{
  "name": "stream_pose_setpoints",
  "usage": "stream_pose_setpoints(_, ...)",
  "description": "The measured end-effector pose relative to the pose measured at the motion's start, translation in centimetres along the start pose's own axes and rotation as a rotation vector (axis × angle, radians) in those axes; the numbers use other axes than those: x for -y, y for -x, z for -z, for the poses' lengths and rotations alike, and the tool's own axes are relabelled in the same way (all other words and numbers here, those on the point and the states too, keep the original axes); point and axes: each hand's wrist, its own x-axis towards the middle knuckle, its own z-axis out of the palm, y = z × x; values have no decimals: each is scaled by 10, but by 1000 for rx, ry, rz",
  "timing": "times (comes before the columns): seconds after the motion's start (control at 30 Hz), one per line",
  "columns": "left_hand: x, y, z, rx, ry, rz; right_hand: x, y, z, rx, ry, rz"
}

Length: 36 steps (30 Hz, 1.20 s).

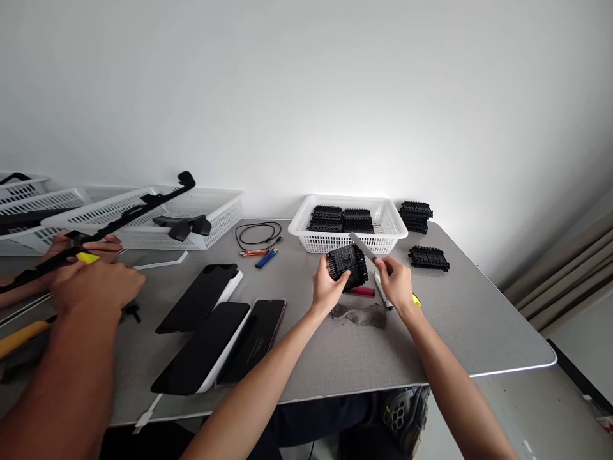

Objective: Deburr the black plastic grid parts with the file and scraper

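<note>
One flat black part (345,263) with toothed edges is held tilted by the gripping left hand (329,291), on the near side of the white basket (330,243), the right hand (396,281) clasping a grey blade (363,246) beside it, with a red object (363,292), white marker (382,289) and grey-brown cloth (359,315) crowding the table (479,319) below.

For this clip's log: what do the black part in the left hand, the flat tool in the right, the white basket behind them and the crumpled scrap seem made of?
Black part: probably matte moulded plastic, given its uniform ribbed detail.
Flat tool: likely metal; grey, smooth-looking blade.
Basket: apparently plastic, with slotted walls.
Scrap: dull and creased; cloth or abrasive sheet, unclear.
</note>
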Motion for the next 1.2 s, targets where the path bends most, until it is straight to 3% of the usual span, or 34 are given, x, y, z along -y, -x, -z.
stream_pose_setpoints(0.23,3,-2,-3,-16,112,52,-1,-4,5,-29,-48,-134)
stream_pose_setpoints(0.5,13,-1,-12,-53,441,195,0,-5,2,261,-354,-194)
stream_pose_setpoints(0.63,9,1,-14,-62,514,240,-4,-6,-2,284,-467,-197)
stream_pose_setpoints(0.83,1,-2,-4,-86,316,197,-11,-7,-3,181,-416,-259)
stream_pose_setpoints(1.0,-3,-4,7,-158,-12,-15,-12,-7,-2,171,-357,-224)
stream_pose_setpoints(1.2,-1,-5,11,-201,-190,-229,-9,-6,-1,256,-335,-187)
